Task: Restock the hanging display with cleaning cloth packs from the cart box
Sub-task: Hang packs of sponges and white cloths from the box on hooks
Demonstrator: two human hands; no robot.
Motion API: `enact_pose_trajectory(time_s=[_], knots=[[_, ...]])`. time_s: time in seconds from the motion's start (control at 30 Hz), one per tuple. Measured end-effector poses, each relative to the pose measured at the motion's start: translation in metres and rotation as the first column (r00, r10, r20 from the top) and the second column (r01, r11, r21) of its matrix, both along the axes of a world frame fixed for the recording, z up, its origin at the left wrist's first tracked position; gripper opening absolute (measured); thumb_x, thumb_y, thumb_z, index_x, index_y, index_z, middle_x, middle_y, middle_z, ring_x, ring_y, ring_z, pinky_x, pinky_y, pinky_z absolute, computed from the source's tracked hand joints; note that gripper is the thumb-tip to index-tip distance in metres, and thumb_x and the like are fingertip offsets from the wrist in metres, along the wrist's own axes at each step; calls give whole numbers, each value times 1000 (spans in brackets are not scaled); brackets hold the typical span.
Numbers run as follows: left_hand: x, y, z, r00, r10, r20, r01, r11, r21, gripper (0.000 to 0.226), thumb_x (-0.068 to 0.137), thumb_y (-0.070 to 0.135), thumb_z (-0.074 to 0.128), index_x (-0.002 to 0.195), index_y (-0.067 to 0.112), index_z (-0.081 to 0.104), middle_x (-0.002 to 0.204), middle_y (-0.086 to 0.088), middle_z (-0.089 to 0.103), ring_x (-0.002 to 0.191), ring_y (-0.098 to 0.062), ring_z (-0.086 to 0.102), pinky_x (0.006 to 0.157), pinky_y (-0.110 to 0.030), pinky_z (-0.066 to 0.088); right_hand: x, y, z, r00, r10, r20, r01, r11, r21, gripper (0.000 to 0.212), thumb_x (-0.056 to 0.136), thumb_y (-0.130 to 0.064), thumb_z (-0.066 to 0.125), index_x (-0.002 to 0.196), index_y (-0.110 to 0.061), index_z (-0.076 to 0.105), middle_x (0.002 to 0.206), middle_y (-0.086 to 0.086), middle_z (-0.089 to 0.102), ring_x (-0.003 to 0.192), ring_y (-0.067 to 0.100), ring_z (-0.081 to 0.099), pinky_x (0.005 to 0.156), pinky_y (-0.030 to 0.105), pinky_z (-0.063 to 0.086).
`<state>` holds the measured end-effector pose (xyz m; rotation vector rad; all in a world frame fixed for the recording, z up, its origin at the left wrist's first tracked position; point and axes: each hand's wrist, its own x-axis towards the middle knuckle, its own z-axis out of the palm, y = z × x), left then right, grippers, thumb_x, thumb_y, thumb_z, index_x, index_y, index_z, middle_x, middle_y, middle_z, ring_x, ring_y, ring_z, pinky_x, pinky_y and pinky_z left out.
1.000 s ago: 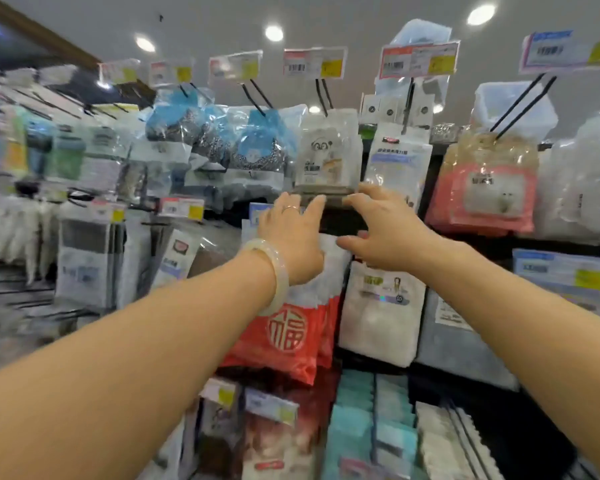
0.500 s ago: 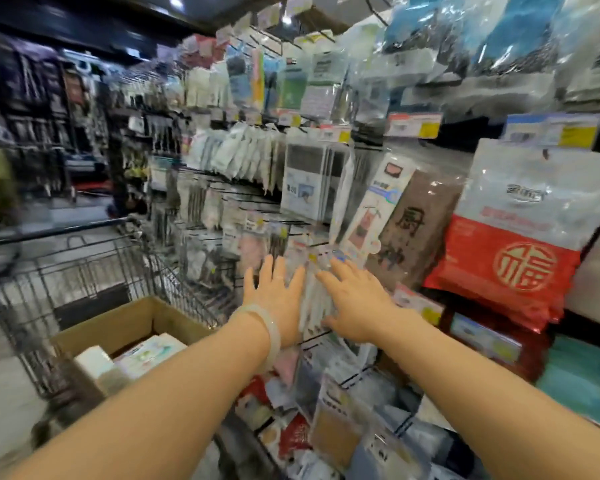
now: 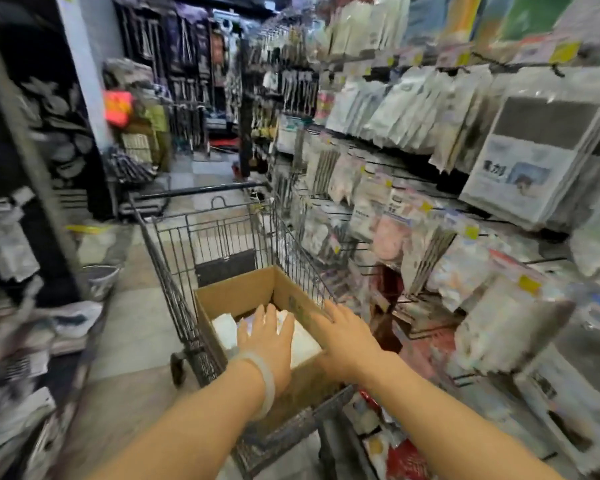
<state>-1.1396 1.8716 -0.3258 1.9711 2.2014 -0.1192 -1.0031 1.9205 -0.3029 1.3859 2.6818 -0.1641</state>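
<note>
A brown cardboard box [image 3: 236, 293] sits inside a wire shopping cart [image 3: 201, 237] in the aisle. White cloth packs [image 3: 307, 344] lie in the box. My left hand [image 3: 269, 344], a pale bangle on its wrist, hovers flat over the packs with fingers spread and holds nothing. My right hand [image 3: 343, 336] is over the box's right wall, fingers apart and empty. The hanging display [image 3: 413, 109] of bagged goods fills the right side; the picture is blurred.
Price tags [image 3: 471, 232] hang from wire hooks on the display at the right. Dark racks of goods [image 3: 49, 133] line the left side. A tiled floor [image 3: 132, 323] runs along the cart's left. More racks stand at the far end of the aisle.
My view has swung left and down from the hanging display to the cart. Both hands have come away from the hanging packs and now reach over the box.
</note>
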Motion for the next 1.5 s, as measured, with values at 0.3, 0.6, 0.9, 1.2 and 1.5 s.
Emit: enact_pose_trajectory(time_s=[0.3, 0.6, 0.9, 1.2, 1.5], knots=[[-82, 55, -78, 971, 219, 100, -204, 969, -139, 82, 87, 39, 49, 148, 23, -2, 157, -13, -10, 144, -33, -12, 116, -50, 4, -86, 82, -91, 996, 82, 46, -68, 968, -243, 76, 89, -38, 56, 148, -19, 13, 158, 12, 1, 145, 31, 4, 116, 44, 16], [-136, 145, -161, 881, 448, 151, -404, 879, -254, 78, 87, 30, 47, 148, 22, 0, 157, -11, -5, 144, -31, -6, 116, -46, 9, -161, 192, -200, 979, 202, 18, -172, 874, -454, 78, 87, -34, 59, 148, -16, 13, 157, 14, 9, 143, 32, 14, 112, 40, 23], [-171, 207, -230, 809, 574, 127, -515, 797, -316, 102, 78, 41, 66, 148, 16, -4, 156, -11, -5, 144, -31, -7, 117, -45, 9, -225, 263, -282, 938, 276, -208, -345, 770, -537, 129, 60, -34, 84, 148, -24, -10, 159, 7, -10, 146, 22, 1, 113, 34, 17], [-171, 207, -260, 741, 665, 94, -601, 719, -350, 102, 78, 47, 64, 147, 13, -3, 155, -13, -13, 143, -34, -14, 117, -46, 6, -241, 279, -308, 880, 370, -299, -473, 615, -631, 133, 59, -33, 85, 147, -26, -14, 158, -1, -16, 146, 18, -7, 117, 42, 16], [-155, 210, -256, 565, 594, 573, -759, 647, 77, 70, 84, 4, 50, 146, 17, 20, 152, -4, 22, 140, -19, 19, 112, -26, 14, -192, 294, -303, 828, -1, -561, -410, 682, -606, 123, 57, -45, 79, 133, -55, -18, 151, -21, 1, 140, 6, 11, 109, 23, 26]])
